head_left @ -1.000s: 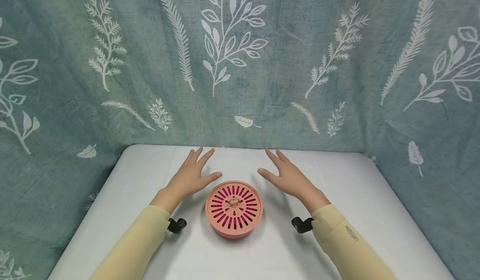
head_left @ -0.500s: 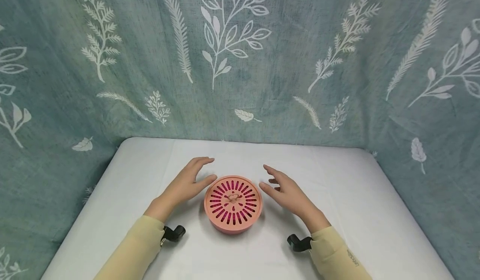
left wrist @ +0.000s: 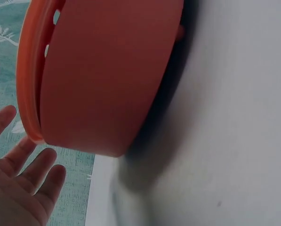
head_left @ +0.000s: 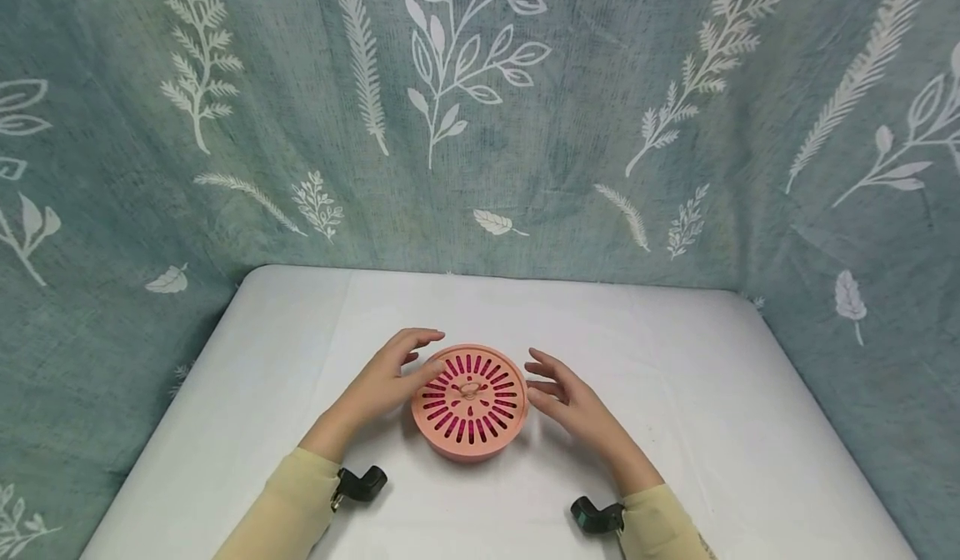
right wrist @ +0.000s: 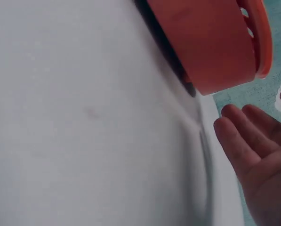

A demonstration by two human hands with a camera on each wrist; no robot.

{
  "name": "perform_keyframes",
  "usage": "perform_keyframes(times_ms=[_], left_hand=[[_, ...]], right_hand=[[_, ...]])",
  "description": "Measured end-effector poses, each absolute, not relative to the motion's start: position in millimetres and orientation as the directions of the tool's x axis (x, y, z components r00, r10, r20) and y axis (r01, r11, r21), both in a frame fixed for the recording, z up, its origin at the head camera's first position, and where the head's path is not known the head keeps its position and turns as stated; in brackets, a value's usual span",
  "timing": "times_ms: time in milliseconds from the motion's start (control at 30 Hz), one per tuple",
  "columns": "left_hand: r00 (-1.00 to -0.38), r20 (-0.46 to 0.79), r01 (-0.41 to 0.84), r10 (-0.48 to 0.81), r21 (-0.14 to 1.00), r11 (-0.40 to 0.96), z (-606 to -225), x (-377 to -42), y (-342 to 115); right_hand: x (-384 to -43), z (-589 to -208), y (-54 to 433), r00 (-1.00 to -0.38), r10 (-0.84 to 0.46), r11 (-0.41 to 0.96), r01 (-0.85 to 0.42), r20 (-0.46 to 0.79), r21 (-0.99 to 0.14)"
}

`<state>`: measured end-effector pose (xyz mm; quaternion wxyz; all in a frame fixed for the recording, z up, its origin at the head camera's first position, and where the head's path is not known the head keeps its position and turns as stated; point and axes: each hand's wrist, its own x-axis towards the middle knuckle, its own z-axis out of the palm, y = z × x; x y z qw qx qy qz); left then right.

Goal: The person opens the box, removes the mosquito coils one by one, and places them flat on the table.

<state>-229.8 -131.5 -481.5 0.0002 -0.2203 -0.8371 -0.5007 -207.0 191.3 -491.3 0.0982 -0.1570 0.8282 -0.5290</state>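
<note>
A round pinkish-orange box [head_left: 471, 447] stands on the white table, its slotted lid [head_left: 480, 414] on top with a small ring-like handle [head_left: 469, 390] at the centre. Through the slots something magenta shows. My left hand [head_left: 386, 381] is at its left side, thumb overlapping the lid's edge in the head view, fingers loosely bent beyond the rim. On the other side my right hand [head_left: 573, 402] is close by, thumb tip right at the rim and fingers relaxed. Both wrist views show the box's side wall [left wrist: 102, 75] with fingers spread near it, gripping nothing.
The white table [head_left: 675, 393] has rounded far corners. Behind and beside it hangs a green-blue curtain [head_left: 570, 235] with white leaf prints. A black wrist camera [head_left: 363, 483] sits on the left wrist, another black camera [head_left: 596, 516] on the right.
Both hands have lowered and come inward towards the box, their spread fingers becoming more bent. The box stays put on the table; the head view has tilted slightly.
</note>
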Motion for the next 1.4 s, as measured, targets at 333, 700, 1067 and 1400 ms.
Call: perform_keyframes(times_ms=[333,700,1067,1400], left_hand=[[-0.878,0.252,0.411,0.407,0.833,0.37,-479.8,-225.1,-123.4],[-0.897,0.233,0.396,0.376,0.803,0.446,-470.8,-216.8,-104.5],[-0.868,0.242,0.443,0.435,0.773,0.455,-467.3,-215.7,-93.9],[-0.84,0.273,0.5,0.469,0.724,0.475,-471.8,-216.5,-88.6]], right_hand=[[-195.2,-513.2,186.9,-0.903,-0.425,0.147,0.0,-0.063,-0.989],[-186.3,-530.3,178.7,-0.919,-0.393,0.151,-0.025,-0.037,-0.988],[-185.8,-529.2,174.1,-0.938,-0.343,0.18,-0.017,-0.047,-0.983],[-186.3,-531.3,174.0,-0.945,-0.32,0.212,-0.007,-0.062,-0.977]])
